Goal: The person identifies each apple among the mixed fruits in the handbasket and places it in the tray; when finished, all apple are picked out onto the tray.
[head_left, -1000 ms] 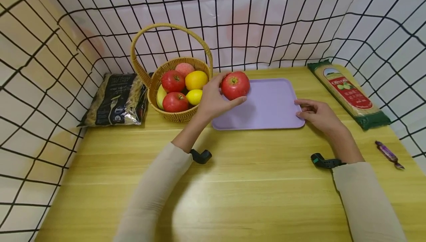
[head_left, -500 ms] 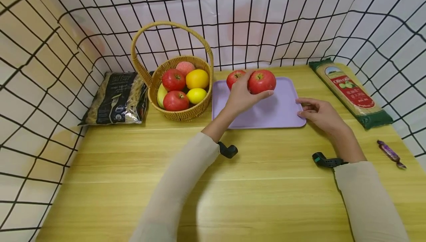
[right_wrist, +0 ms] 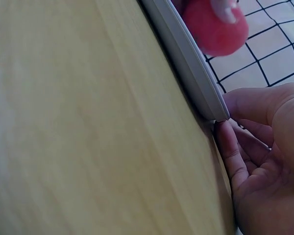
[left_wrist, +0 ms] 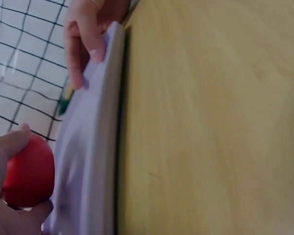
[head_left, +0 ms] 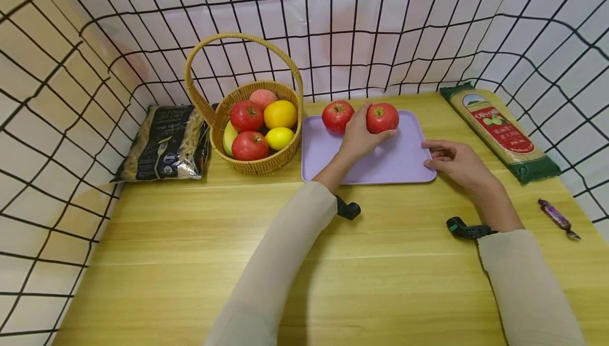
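Observation:
In the head view my left hand (head_left: pixel 360 137) grips a red apple (head_left: pixel 382 118), thumb on its near side and fingers on its left, low over the lilac tray (head_left: pixel 323 158). In the left wrist view this apple (left_wrist: pixel 32 172) shows between thumb and fingers, close to the tray (left_wrist: pixel 90 132). A second red apple (head_left: pixel 338 117) sits on the tray's back left, just left of my fingers. My right hand (head_left: pixel 454 163) pinches the tray's right rim. From the right wrist, thumb and fingers of that hand (right_wrist: pixel 264 142) lie on either side of the tray's corner (right_wrist: pixel 216 111).
Left of the tray stands a wicker basket (head_left: pixel 266 166) with a tall handle, holding apples, lemons and other fruit. A dark pasta bag (head_left: pixel 164 145) lies farther left. To the right are a green-and-red noodle pack (head_left: pixel 499 131) and a purple wrapped candy (head_left: pixel 559 218). Wire grid (head_left: pixel 328 34) encloses the table.
My left hand has carried its apple rightward across the tray and lowered it, uncovering the second apple behind. The right hand has stayed at the tray's rim.

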`<state>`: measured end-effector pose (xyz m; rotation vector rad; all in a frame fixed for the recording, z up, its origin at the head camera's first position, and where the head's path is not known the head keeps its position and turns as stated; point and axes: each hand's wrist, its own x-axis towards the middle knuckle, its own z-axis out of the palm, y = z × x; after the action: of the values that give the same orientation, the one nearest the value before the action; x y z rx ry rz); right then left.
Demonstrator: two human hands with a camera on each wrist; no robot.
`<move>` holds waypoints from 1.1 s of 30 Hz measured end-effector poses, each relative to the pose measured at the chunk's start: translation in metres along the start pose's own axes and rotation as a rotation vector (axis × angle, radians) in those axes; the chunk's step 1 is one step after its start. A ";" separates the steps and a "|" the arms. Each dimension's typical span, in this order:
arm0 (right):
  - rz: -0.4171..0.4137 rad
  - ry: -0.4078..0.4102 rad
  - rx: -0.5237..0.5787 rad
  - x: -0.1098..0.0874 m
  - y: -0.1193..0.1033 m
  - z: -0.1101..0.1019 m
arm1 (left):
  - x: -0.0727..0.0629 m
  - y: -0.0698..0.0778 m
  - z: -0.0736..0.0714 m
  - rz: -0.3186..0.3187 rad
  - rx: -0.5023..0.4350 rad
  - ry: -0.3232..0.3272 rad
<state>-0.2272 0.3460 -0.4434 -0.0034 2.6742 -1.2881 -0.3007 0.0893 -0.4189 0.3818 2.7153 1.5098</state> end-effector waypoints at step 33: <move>0.005 -0.011 -0.008 -0.003 -0.006 -0.002 | -0.027 0.007 -0.044 0.115 0.046 -0.032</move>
<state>-0.2255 0.3442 -0.4371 -0.0047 2.6686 -1.2724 -0.2784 0.0506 -0.3924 0.5675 2.7507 1.4549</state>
